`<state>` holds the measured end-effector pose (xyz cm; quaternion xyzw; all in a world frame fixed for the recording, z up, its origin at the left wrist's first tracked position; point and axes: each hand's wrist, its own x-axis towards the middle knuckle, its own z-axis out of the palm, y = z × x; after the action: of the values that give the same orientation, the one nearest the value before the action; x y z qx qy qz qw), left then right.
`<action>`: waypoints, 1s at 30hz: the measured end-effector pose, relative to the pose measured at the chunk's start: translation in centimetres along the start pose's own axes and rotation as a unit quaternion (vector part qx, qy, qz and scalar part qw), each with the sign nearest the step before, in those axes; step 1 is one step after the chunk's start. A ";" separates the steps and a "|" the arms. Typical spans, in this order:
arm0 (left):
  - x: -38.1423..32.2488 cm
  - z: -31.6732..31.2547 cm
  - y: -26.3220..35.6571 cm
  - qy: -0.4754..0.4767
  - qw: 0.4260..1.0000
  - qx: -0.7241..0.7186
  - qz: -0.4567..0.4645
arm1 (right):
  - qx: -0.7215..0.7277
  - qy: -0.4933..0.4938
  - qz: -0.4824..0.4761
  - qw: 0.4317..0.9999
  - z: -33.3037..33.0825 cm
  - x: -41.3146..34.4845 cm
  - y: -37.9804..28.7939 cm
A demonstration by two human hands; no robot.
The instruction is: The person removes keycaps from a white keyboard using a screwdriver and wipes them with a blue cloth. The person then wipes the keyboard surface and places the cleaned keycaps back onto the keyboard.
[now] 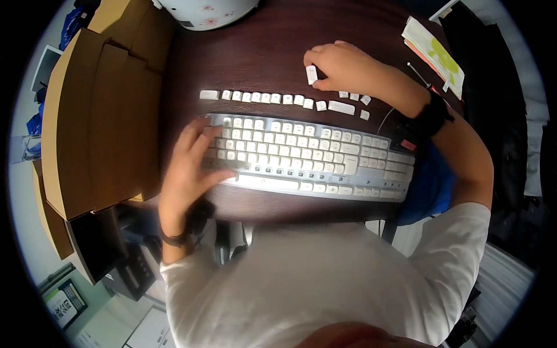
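A white keyboard (372, 173) lies across the dark desk before me. One of its lower rows has no keycaps and shows bare switches (290, 172). My left hand (187, 152) spans the keyboard's left end, fingers at the top corner and thumb beside the long space bar (270, 182). Beyond the keyboard, above the desk, my right hand (341, 65) pinches a tall white keycap (311, 75) between thumb and fingers. A line of loose keycaps (256, 97) runs along the keyboard's far side, with a long keycap (341, 107) and several small ones (364, 115) at its right.
Cardboard boxes (122, 122) stand along the left edge. At the far side is a white appliance (211, 13) with flower prints. A thin metal-shafted tool (418, 75) and a printed soft packet (435, 56) lie at the right. Blue fabric (428, 187) hangs by the right desk edge.
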<state>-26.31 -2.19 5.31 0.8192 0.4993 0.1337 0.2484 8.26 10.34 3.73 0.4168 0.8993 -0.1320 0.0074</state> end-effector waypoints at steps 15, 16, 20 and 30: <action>3.9 -4.4 -3.6 0.072 0.997 -0.007 0.015 | 0.057 0.163 0.176 0.969 -3.0 -12.7 2.0; 4.7 -4.5 -3.7 0.083 0.997 0.004 0.003 | 0.066 0.164 0.242 0.954 -2.7 -14.7 2.4; 6.9 -3.7 -5.2 0.062 0.998 0.001 -0.004 | -0.011 0.206 0.378 0.903 -0.1 -21.8 3.7; 9.0 -1.8 -7.2 0.030 0.998 0.052 0.007 | 0.032 0.234 0.447 0.863 5.7 -26.1 5.2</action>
<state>-28.39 8.95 2.66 0.8300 0.5073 0.1337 0.1894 28.67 -7.39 0.24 0.7926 0.5873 -0.0419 -0.1582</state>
